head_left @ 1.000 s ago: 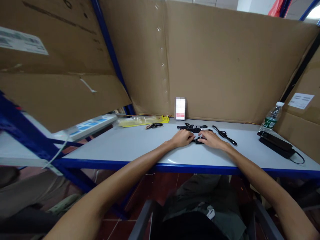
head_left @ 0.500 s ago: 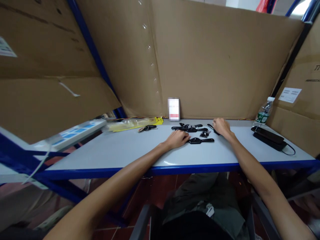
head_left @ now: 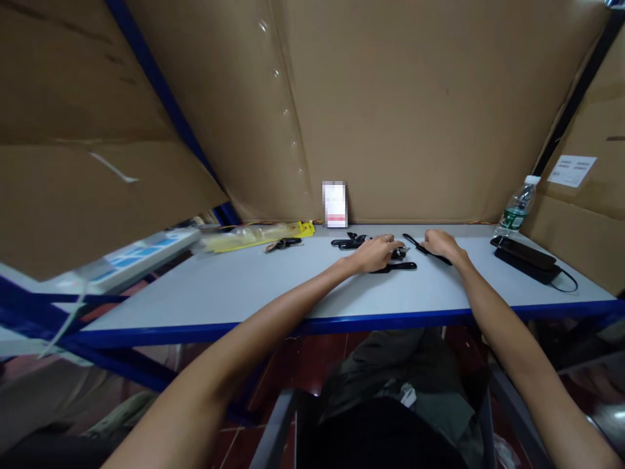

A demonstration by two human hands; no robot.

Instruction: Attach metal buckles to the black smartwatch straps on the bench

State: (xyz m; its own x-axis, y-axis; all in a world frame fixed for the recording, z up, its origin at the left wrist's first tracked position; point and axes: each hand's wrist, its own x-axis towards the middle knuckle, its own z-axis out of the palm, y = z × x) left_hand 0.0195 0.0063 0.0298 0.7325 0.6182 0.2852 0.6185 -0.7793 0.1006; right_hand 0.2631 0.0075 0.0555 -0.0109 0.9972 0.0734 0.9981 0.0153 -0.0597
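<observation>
A black spokeshave (head_left: 411, 240) lies slanted on the right of the group, its two handles sticking out on either side of my right hand (head_left: 439, 245). That hand's fingers are closed around its middle. My left hand (head_left: 375, 253) reaches over the other tools, fingers stretched toward a small cluster of dark, shiny metal parts (head_left: 400, 253). Whether the fingertips touch those parts is hard to see. Below it, another spokeshave (head_left: 404, 266) lies nearest the front edge, partly covered by the hand. More black spokeshaves (head_left: 346, 243) sit behind and left of my left hand.
A lit phone (head_left: 334, 205) leans against the cardboard at the back. To the left lie keys (head_left: 283, 243), yellow-edged plastic packaging (head_left: 254, 236) and a power strip (head_left: 131, 259). At the right stand a water bottle (head_left: 516, 208) and a black case (head_left: 525, 259) with a strap.
My left hand has left the handle of the front spokeshave and moved right, over the small metal parts. My right hand stays at the slanted spokeshave. The view has tilted slightly down.
</observation>
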